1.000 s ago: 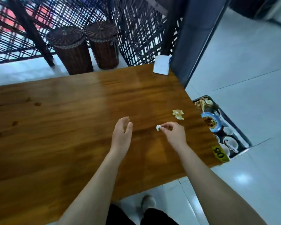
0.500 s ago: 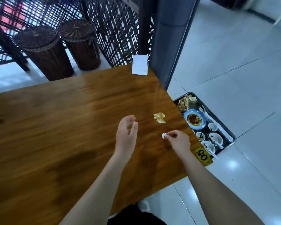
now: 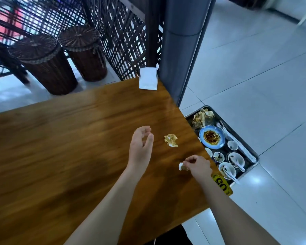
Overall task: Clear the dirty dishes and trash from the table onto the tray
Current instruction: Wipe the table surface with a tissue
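My right hand point(image 3: 198, 167) pinches a small white scrap of tissue point(image 3: 181, 166) just above the wooden table point(image 3: 60, 147), near its right edge. My left hand point(image 3: 140, 147) hovers over the table with loosely curled fingers and holds nothing. A crumpled yellowish napkin point(image 3: 171, 140) lies on the table between my left hand and the right edge. Below that edge sits a dark tray point(image 3: 254, 157) holding a blue plate point(image 3: 212, 137) with sauce, several small white bowls and spoons, and crumpled trash point(image 3: 202, 116).
A white paper stand point(image 3: 148, 78) sits at the table's far right corner against a grey pillar point(image 3: 180, 50). A yellow number tag point(image 3: 222, 183) marks the near right edge. Two wicker baskets point(image 3: 48, 62) and a lattice screen stand behind the table. Pale tiled floor lies to the right.
My right hand has carried the white scrap back and rightward toward the table edge by the tray. The view swung right, showing more of the tray. My left hand stays hovering.
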The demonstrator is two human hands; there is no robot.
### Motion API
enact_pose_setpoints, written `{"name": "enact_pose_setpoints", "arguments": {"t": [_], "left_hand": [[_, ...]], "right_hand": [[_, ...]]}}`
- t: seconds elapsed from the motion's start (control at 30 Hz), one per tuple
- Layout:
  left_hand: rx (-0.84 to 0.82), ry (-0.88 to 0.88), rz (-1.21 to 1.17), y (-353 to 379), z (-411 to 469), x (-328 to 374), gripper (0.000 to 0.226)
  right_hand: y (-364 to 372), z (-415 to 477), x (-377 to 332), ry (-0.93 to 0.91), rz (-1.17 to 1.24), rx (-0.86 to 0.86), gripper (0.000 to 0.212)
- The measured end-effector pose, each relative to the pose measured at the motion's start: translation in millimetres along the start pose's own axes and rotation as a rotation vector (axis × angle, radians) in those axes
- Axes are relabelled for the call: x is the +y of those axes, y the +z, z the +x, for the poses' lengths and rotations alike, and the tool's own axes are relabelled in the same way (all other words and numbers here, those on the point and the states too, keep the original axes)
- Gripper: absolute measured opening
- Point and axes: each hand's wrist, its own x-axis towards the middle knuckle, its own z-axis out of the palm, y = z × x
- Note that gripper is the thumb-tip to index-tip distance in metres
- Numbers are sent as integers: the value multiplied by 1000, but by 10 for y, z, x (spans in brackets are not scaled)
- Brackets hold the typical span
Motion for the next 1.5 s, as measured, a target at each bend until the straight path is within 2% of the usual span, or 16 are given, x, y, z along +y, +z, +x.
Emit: {"name": "enact_pose_setpoints", "arguments": {"t": [0.13, 0.3, 0.43, 0.53, 0.67, 0.87, 1.0, 1.13, 1.23, 1.33, 1.5], "left_hand": [[60, -29, -9, 228, 217, 42, 26], [139, -94, -45, 517, 611, 135, 23], [149, -159, -25, 658, 943, 182, 27], [178, -209, -55, 738, 1253, 149, 27], [121, -241, -61, 793, 1657, 49, 32], [143, -264, -10, 812, 2376, -135, 33], [123, -207, 49, 778, 2796, -290, 48], [57, -140, 202, 788, 3125, -427, 57], [9, -144, 219, 841, 3269, -547, 56], [-14, -176, 146, 920, 3307, -675, 58], [-28, -189, 105, 931, 3359, -762, 54]], "right_hand": [[-135, 291, -146, -102, 120, -30, 17], [-475, 795, -569, -276, 207, -77, 7], [-674, 1147, -918, -374, 249, -142, 13], [-729, 1450, -1193, -407, 285, -162, 11], [-709, 1837, -1561, -434, 281, -187, 13], [-647, 2446, -2278, -562, 237, -127, 18], [-605, 2774, -2656, -653, 199, -7, 26], [-574, 3001, -2923, -748, 117, 3, 32], [-490, 3101, -3071, -761, 75, -55, 44], [-419, 3156, -3153, -721, 153, -103, 51], [-291, 3245, -3178, -651, 143, -82, 51]]}}
